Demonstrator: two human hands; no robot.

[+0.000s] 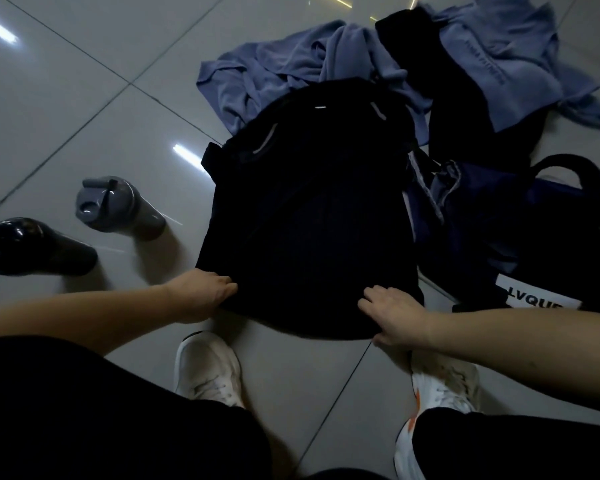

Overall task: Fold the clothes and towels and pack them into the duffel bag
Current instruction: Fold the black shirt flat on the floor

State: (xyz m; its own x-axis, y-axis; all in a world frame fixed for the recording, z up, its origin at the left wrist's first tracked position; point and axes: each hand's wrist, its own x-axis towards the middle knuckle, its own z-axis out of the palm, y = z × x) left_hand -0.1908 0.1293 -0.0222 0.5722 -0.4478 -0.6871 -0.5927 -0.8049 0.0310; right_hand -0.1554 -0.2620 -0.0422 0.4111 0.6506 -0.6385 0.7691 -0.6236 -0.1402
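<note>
The left hand [205, 292] is gripping the near left corner of the shirt [309, 220], with its fingers curled round the edge. The right hand [395, 315] is pinching the near right edge, fingers on top and thumb below. The shirt is lying flat on the floor [84, 98], just beside the bag [551, 244]. To fold it well, both hands should be lifting together, keeping the edge straight and bringing it up to the neck. The towels [291, 64] are lying behind.
</note>
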